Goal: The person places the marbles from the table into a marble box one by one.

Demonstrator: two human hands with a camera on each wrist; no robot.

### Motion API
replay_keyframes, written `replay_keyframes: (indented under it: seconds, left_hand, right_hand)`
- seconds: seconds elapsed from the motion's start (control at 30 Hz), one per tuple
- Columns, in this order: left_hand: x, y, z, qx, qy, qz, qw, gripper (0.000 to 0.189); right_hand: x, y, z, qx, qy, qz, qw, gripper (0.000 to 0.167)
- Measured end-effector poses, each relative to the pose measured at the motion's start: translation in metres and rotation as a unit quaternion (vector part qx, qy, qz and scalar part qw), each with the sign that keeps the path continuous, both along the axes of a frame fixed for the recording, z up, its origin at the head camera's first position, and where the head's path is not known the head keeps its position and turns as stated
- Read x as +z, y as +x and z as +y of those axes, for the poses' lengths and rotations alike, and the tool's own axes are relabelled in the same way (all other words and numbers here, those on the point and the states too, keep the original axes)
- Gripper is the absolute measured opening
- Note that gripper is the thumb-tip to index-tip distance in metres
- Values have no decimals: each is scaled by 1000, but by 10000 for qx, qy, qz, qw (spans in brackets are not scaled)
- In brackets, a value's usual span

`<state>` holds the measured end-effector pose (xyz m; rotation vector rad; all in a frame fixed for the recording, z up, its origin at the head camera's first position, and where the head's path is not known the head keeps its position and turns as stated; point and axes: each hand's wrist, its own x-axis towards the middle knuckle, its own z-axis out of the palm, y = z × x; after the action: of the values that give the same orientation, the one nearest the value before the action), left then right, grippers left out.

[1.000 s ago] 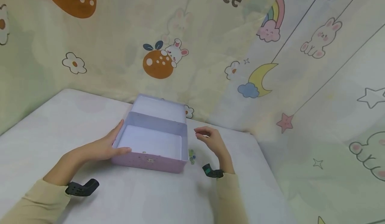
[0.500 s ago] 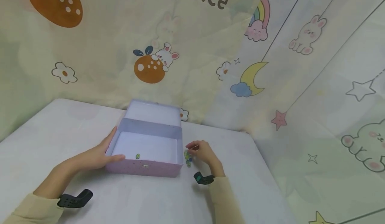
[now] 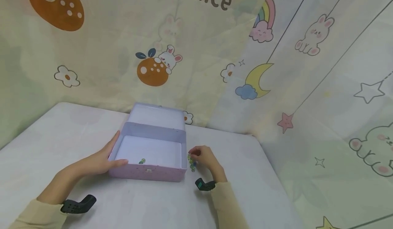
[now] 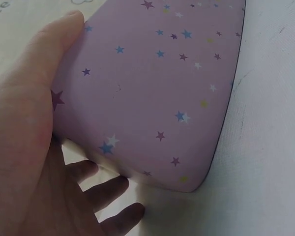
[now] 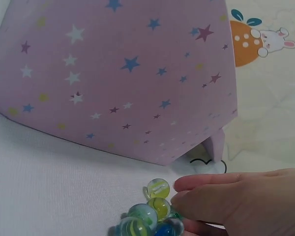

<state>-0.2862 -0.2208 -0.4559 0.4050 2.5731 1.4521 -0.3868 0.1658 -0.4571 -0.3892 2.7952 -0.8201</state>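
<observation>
An open lilac box (image 3: 147, 172) with printed stars stands on the table, its lid (image 3: 158, 114) tipped back. My left hand (image 3: 98, 159) holds its left front corner, thumb along the front rim and fingers spread on the left side. In the left wrist view the fingertips (image 4: 125, 214) show past the box's edge. A few small green and blue marbles (image 3: 142, 161) lie inside, near the front wall. Beside the right wall is a cluster of glass marbles (image 5: 143, 215). My right hand (image 3: 206, 156) reaches down to it, fingertips touching or very near the marbles; its palm is hidden.
The box stands on a white-covered table (image 3: 138, 205), with a printed cloth backdrop (image 3: 104, 61) close behind the lid. Black wrist devices (image 3: 79, 205) are worn on both wrists.
My right hand has come down from beside the box's right rim to the marble cluster. Marbles now show inside the box and have shifted slightly. My left hand keeps its hold.
</observation>
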Motion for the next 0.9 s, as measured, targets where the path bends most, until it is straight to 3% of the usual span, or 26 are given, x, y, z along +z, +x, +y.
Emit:
replay_keyframes:
  seconds: [0.17,0.33,0.7,0.9]
  left_hand:
    - [0,0,2,-16,-60,-9,10000,112]
    - [3,-1,3,7,-169,51,9998,112]
    - [0,3,5,-3,-64,135,9999,111]
    - [-2,5,9,-31,-39,173,9998,111]
  right_hand:
    - [1,3,2,-103,-17,-99,9999,14]
    - [3,0,3,-205,-137,202,9995,13]
    - [-1,0,4,19,470,895,9949,12]
    - [2,3,7,10,633,892,9940,12]
